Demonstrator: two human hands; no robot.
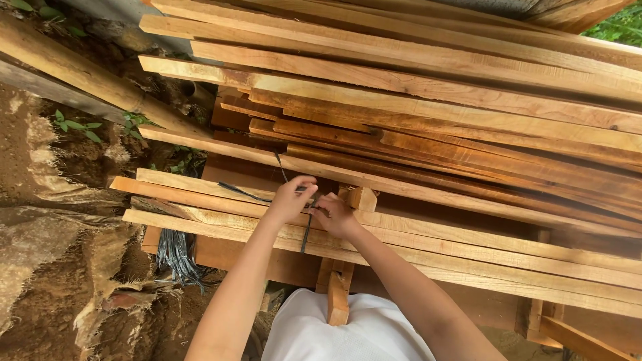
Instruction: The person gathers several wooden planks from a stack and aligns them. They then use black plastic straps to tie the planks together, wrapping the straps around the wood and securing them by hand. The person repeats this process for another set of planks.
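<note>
Bare earth ground [40, 160] with small weeds [73, 125], a thick pole [80, 77] at left, daylight, green foliage [618, 27] upper right

The long pale wooden planks [414, 87] are cut off at the right edge; the thin dark strap [306, 234] is partly hidden by the hands.

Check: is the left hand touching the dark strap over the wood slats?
Touching. The head view shows the left hand pinching the dark strap where it crosses the wood slats, with the right hand gripping it alongside.
</note>
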